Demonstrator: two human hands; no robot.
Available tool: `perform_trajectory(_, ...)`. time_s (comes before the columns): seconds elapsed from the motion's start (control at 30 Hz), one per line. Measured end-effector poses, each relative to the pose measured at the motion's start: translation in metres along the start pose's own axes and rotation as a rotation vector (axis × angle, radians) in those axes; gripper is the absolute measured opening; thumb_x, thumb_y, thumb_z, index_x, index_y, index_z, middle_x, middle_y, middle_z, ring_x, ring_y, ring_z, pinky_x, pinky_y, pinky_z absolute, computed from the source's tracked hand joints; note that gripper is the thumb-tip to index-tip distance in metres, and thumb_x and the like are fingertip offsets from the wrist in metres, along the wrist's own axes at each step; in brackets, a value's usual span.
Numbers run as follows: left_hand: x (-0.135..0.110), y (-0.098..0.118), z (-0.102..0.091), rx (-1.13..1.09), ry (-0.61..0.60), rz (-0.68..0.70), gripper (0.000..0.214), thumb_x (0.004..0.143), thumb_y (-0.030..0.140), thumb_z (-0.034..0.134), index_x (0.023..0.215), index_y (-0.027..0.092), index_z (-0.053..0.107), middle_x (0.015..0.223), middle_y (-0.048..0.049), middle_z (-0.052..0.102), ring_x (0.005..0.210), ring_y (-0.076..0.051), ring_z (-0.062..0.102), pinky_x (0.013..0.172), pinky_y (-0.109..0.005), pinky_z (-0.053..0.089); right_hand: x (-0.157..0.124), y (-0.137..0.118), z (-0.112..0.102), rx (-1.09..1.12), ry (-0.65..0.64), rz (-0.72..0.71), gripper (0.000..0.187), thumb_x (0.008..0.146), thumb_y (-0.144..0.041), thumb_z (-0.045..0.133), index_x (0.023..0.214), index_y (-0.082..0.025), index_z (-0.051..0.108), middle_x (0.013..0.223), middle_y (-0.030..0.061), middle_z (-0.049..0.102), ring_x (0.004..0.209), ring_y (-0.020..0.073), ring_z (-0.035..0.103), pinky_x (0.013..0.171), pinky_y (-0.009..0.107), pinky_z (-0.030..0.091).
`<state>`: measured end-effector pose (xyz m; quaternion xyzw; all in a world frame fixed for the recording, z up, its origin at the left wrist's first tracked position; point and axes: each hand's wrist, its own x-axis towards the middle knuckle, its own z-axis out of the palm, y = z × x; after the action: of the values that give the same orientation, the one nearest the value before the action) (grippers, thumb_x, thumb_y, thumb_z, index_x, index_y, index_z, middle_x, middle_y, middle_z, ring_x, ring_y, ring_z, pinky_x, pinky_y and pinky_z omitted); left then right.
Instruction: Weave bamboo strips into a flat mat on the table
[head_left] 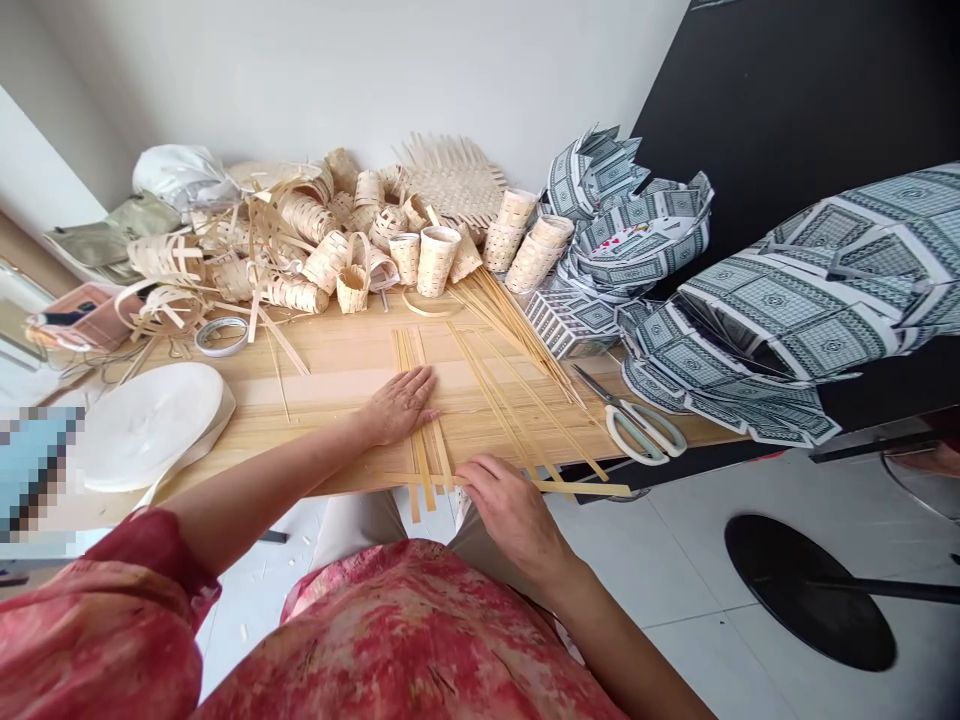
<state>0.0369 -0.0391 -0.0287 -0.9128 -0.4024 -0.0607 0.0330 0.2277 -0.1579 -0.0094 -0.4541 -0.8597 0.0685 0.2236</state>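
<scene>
My left hand [403, 405] lies flat, fingers stretched, over several upright bamboo strips [426, 478] whose near ends stick out past the table's front edge. My right hand [508, 510] is closed at that edge, fingers around a crosswise bamboo strip [585, 488] that extends out to the right. Leftward, this strip meets the upright ones; whether it passes over or under each is too small to tell. To the right of my left hand, loose strips [491, 395] lie slantwise on the wood.
Scissors [641, 420] rest near the front edge. Beyond them stand folded playing-card structures [757, 300]. Woven baskets and cups [437, 262] crowd the back, beside a bundle of thin sticks [517, 330]. At left are a white roll [154, 425], a tape roll [222, 336] and a pink box [86, 315].
</scene>
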Motion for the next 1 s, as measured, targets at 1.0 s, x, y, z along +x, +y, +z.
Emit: perform_trajectory(1.0, 0.001, 0.001, -0.001, 0.023, -0.055, -0.009, 0.062, 0.09, 0.048, 0.026, 0.132, 0.002, 0.033, 0.139, -0.0203, 0.03, 0.13, -0.027, 0.026, 0.106, -0.038, 0.026, 0.059, 0.023, 0.008, 0.258, -0.066, 0.207, 0.021, 0.068, 0.001, 0.055, 0.062, -0.018, 0.049, 0.069, -0.0013, 0.056, 0.073, 0.0157, 0.048, 0.065, 0.025, 0.035)
